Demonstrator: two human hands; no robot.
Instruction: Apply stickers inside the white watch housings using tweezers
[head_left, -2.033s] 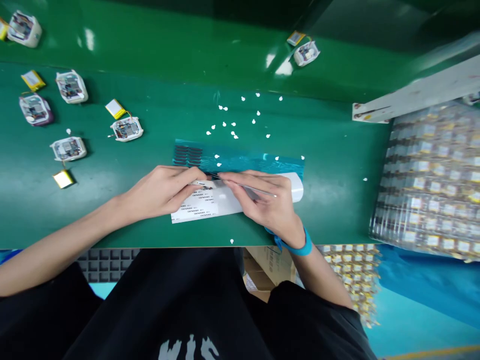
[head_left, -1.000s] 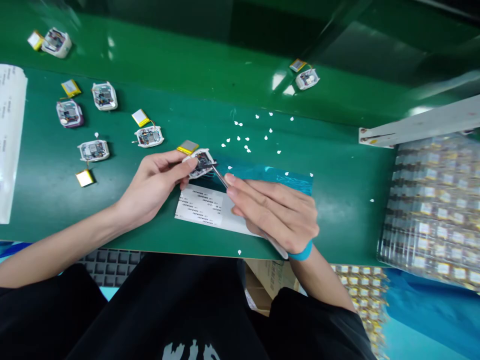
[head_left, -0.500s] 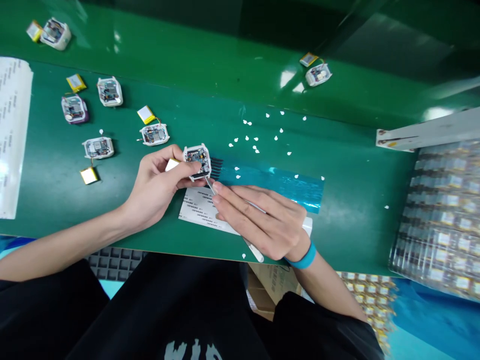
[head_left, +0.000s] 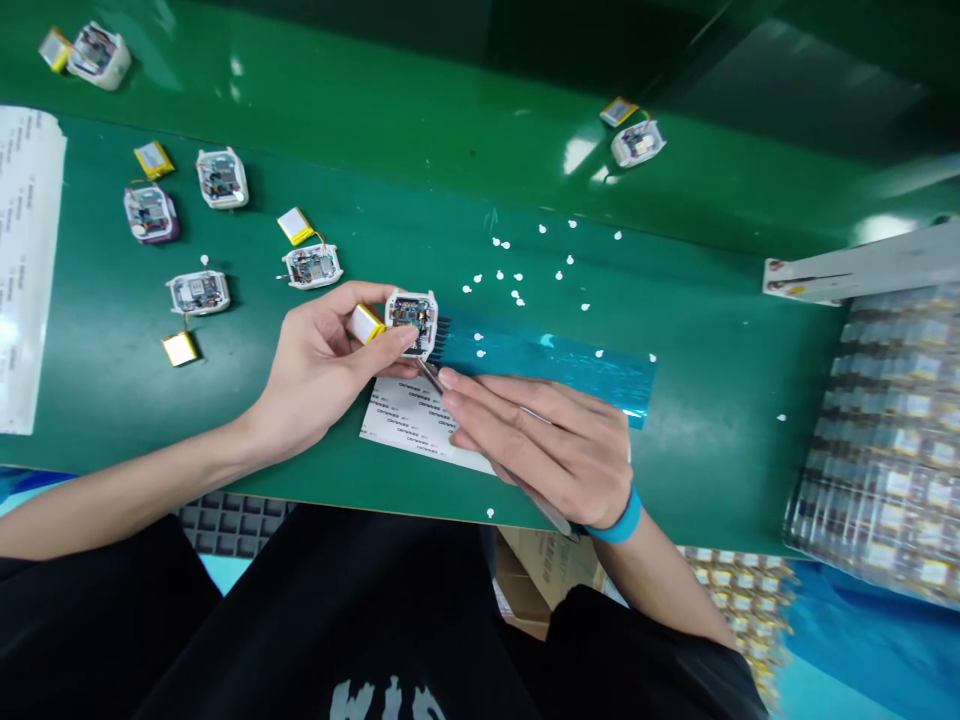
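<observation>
My left hand [head_left: 322,355] grips an opened white watch case [head_left: 412,312], thumb pressed on the circuit board inside it. A yellow-edged battery [head_left: 367,323] sticks out beside the case, over the fingers. In my right hand [head_left: 547,440] is a pair of metal tweezers [head_left: 430,374], pinched between the fingers, its tips at the lower edge of the case. Whether the tips hold anything is too small to tell. Under the hands lies a white printed sheet [head_left: 405,415], and black strips [head_left: 443,340] show just right of the case.
Several opened watch cases [head_left: 223,179] with batteries lie on the left of the green table [head_left: 300,440]. Small white round stickers [head_left: 517,277] are scattered right of centre, near a blue film [head_left: 577,370]. Stacked clear trays [head_left: 885,430] stand at the right, a printed sheet [head_left: 26,270] far left.
Both hands have shifted slightly right with the watch case. The battery shows more fully, and the tweezers' tips have moved from inside the case to its lower edge.
</observation>
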